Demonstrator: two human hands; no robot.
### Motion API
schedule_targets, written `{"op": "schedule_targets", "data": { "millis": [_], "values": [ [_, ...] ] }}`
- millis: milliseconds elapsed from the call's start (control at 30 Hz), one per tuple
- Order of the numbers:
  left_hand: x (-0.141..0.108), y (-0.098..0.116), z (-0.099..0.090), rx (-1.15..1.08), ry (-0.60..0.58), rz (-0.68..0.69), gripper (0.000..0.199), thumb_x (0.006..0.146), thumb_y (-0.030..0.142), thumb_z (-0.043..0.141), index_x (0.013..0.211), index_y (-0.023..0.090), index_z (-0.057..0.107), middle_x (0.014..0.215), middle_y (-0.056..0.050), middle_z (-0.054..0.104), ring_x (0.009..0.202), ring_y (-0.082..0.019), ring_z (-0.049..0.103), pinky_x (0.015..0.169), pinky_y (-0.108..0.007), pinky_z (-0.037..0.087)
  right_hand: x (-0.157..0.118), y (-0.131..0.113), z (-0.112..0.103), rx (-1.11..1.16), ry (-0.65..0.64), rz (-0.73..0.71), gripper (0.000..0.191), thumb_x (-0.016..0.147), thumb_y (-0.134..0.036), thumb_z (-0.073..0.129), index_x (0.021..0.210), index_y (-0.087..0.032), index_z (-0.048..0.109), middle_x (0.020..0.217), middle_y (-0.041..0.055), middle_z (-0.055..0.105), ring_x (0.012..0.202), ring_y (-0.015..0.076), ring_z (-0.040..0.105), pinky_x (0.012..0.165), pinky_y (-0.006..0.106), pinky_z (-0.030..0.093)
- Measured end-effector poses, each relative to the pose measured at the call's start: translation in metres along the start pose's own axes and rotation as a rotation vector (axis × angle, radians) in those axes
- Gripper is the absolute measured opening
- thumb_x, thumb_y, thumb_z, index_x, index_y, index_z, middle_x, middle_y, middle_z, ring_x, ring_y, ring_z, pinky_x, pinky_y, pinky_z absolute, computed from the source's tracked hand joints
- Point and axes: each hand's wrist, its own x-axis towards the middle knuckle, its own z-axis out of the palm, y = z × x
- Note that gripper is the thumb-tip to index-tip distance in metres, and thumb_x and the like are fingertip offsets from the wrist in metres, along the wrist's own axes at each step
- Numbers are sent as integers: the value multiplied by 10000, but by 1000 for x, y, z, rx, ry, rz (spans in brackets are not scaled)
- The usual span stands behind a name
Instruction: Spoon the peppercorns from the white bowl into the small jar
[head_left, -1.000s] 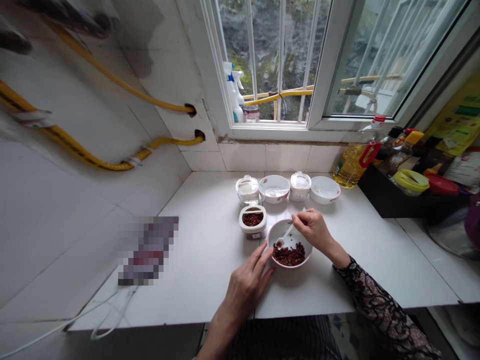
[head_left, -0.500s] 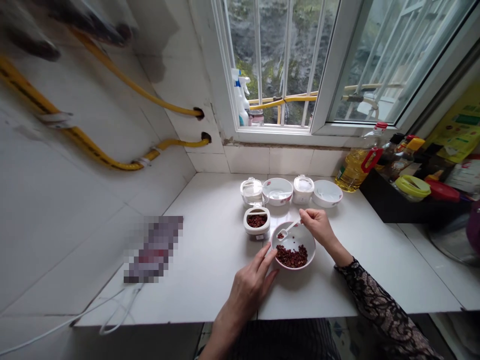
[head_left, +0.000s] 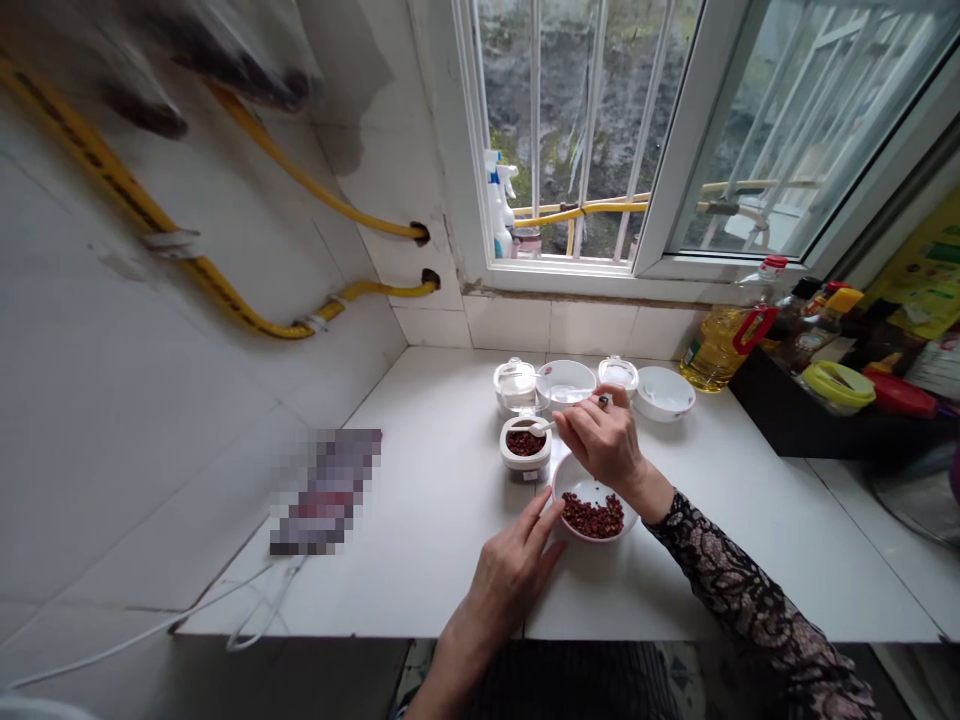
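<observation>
My right hand (head_left: 606, 440) is closed on a small white plastic spoon (head_left: 538, 429), whose scoop is over the mouth of a white seasoning jar (head_left: 526, 468). Dark red peppercorns, which look like Sichuan pepper (head_left: 526, 443), fill the jar. Just to its right stands a white bowl (head_left: 634, 518) with a pink rim, and more of the dark red peppercorns (head_left: 592, 515) lie along its near side. My left hand (head_left: 517, 560) rests with stretched fingers against the bowl's left rim. Part of the bowl is hidden behind my right hand and wrist.
Behind are a lidded jar with white contents (head_left: 516, 385), a bowl (head_left: 566, 380), another white jar (head_left: 618, 374) and a second bowl (head_left: 664, 393). An oil bottle (head_left: 716, 345) and a black seasoning box (head_left: 772, 405) stand right. A blurred-out object (head_left: 330, 495) and white cord lie left.
My right hand has moved left and up with the spoon, from inside the bowl to over the jar of peppercorns. My left hand stays at the bowl's rim. The view has shifted slightly.
</observation>
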Motion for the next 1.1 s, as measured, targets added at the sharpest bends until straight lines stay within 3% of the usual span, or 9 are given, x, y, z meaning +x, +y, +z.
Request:
{"op": "schedule_targets", "data": {
  "millis": [200, 367, 500, 733, 967, 1100],
  "values": [
    [-1, 0, 1, -3, 5, 3, 358, 1015, 240, 442, 1356, 137, 475, 1295, -190, 635, 1102, -235, 684, 833, -286, 600, -6, 3, -7, 12, -32, -9, 357, 1006, -224, 448, 656, -199, 515, 561, -34, 579, 524, 111, 439, 852, 302, 384],
    [0, -1, 2, -2, 29, 13, 364, 1013, 223, 445, 1363, 128, 468, 1280, -199, 641, 1099, -241, 686, 813, -287, 608, -12, -4, 17, -49, -146, -140, 343, 1008, -245, 475, 677, -201, 552, 579, -31, 583, 557, 128, 442, 901, 309, 354],
    [-1, -1, 2, 3, 28, 19, 352, 1013, 219, 438, 1345, 110, 484, 1280, -209, 637, 1135, -245, 668, 856, -299, 598, -11, -5, 28, -87, -129, -180, 371, 1019, -253, 459, 662, -198, 547, 565, -31, 570, 540, 130, 423, 877, 311, 350],
    [0, -1, 2, 7, 30, 14, 332, 1013, 216, 438, 1324, 116, 496, 1276, -203, 642, 1108, -239, 682, 832, -289, 602, 1, -4, 7, -105, -61, -195, 376, 1021, -247, 449, 662, -202, 551, 557, -39, 567, 532, 123, 412, 885, 302, 374],
    [0, 0, 1, -8, 40, 12, 394, 1001, 199, 461, 1390, 135, 439, 1289, -201, 635, 1127, -245, 672, 862, -301, 597, -1, -11, 18, -30, -69, -254, 401, 1022, -229, 446, 633, -191, 532, 541, -41, 554, 517, 112, 420, 850, 296, 380],
    [-1, 0, 0, -7, 11, -2, 382, 1010, 205, 441, 1387, 143, 442, 1302, -192, 628, 1145, -238, 663, 871, -297, 593, 3, -4, 9, -33, -69, -187, 359, 1011, -236, 469, 664, -192, 550, 564, -36, 571, 528, 112, 441, 870, 303, 384]
  ]
}}
